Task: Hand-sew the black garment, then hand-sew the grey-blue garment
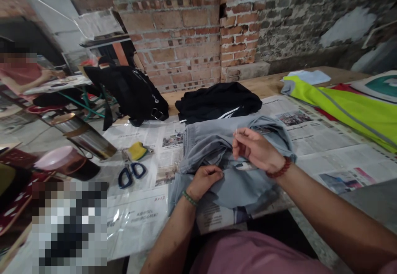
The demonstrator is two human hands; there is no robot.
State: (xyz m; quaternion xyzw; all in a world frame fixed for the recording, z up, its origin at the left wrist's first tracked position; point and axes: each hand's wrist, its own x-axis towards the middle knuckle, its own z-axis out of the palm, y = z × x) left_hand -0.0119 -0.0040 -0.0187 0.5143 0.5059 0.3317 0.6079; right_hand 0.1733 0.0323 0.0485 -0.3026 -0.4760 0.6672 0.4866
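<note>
A grey cloth garment (248,187) lies bunched up at the table's near edge, with a gathered band along its left side. My left hand (204,181) rests on its front folds, thumb and fingers closed on the fabric. Raised just above the cloth, my right hand (252,148) has thumb and forefinger pinched together. A thin pale sliver, which looks like a needle (237,131), sticks up from those fingertips. Any thread is too fine to make out. Blue-handled scissors (132,175) lie to the left, beside a yellow-and-green sponge-like piece (138,151).
Newspaper under clear plastic covers the table (136,212). At left stand a steel flask (83,135) and a dark lidded cup (70,162). Behind are a black bag (133,94) and black clothing (217,100). A neon-yellow garment (347,108) lies right. Another person (27,73) sits far left.
</note>
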